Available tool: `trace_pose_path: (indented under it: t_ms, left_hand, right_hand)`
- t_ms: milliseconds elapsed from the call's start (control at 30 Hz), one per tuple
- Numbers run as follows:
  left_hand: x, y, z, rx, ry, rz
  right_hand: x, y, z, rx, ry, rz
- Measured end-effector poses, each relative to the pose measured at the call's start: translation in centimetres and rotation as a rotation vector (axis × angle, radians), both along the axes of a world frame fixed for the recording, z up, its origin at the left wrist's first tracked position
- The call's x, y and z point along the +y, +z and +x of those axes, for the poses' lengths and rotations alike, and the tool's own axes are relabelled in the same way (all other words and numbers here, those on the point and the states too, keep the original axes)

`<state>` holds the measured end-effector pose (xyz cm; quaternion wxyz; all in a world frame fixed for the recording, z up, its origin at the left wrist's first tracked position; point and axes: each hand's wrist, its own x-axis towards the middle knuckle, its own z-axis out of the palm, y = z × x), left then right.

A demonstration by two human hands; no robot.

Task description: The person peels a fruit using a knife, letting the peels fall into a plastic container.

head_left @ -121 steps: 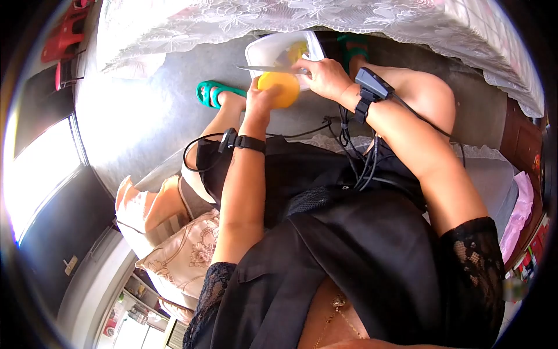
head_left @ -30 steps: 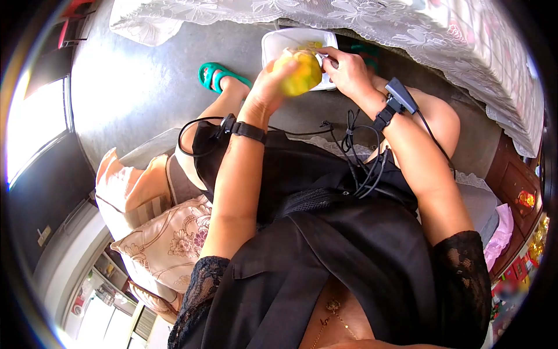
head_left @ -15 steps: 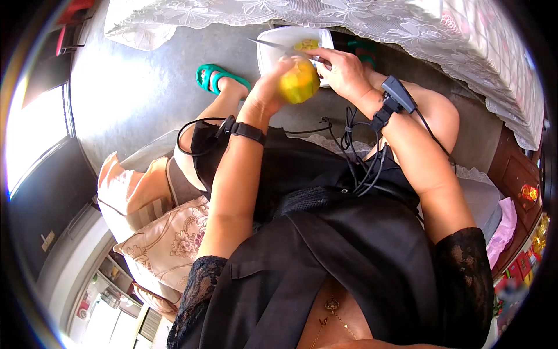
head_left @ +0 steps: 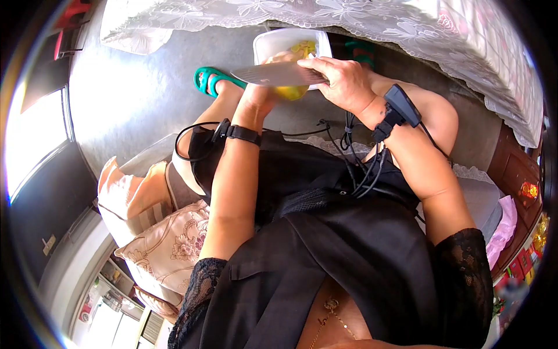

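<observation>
My left hand (head_left: 258,99) is closed around a yellow-green fruit (head_left: 292,93); the knife hides much of both the fingers and the fruit. In my right hand (head_left: 347,84) is a knife with a wide metal blade (head_left: 273,74), its flat side turned up and its tip pointing left. The blade lies across the top of the fruit in this view. Just beyond both hands stands a white plastic bin (head_left: 268,42) with yellow peelings (head_left: 304,47) inside.
A lace-covered table (head_left: 256,10) edges the far side. Green slippers (head_left: 210,81) are on my feet on the grey floor. Black cables (head_left: 349,136) run from my wrist devices across my lap. A floral cushion (head_left: 168,241) lies at my left.
The knife has swung toward me and turned its broad side up, now covering part of the fruit. The fruit and my left hand have shifted slightly left.
</observation>
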<state>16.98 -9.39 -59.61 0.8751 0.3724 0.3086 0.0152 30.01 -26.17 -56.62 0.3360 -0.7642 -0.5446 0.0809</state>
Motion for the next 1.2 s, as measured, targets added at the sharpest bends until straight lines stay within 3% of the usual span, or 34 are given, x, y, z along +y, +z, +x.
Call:
trace_pose_path:
  t_ms: [367, 500, 600, 700, 933, 1100, 1200]
  left_hand:
    - [0.1, -1.5, -0.5, 0.051, 0.050, -0.119]
    - [-0.7, -1.1, -1.3, 0.020, -0.008, 0.000]
    - [-1.2, 0.3, -1.2, 0.014, -0.009, -0.045]
    - [-0.4, -0.9, -1.6, 0.045, 0.093, 0.028]
    - [-0.1, -0.9, -1.8, 0.010, 0.040, 0.183]
    - [0.9, -1.8, -1.2, -0.081, -0.086, 0.153]
    - [0.5, -2.0, -1.5, -0.046, -0.034, 0.084]
  right_hand:
    - [0.3, -2.4, -0.2, -0.003, -0.065, 0.010]
    - [-0.3, -5.9, 1.4, 0.068, -0.199, -0.381]
    - [-1.3, -7.2, 2.1, 0.106, -0.237, -0.434]
    - [-0.7, -4.0, 1.4, 0.180, -0.226, -0.309]
    - [-0.4, -0.8, -0.3, 0.069, -0.069, 0.040]
    - [-0.7, -0.5, -0.2, 0.099, -0.041, -0.016]
    - [-0.5, -1.7, 0.0, 0.081, -0.044, 0.005]
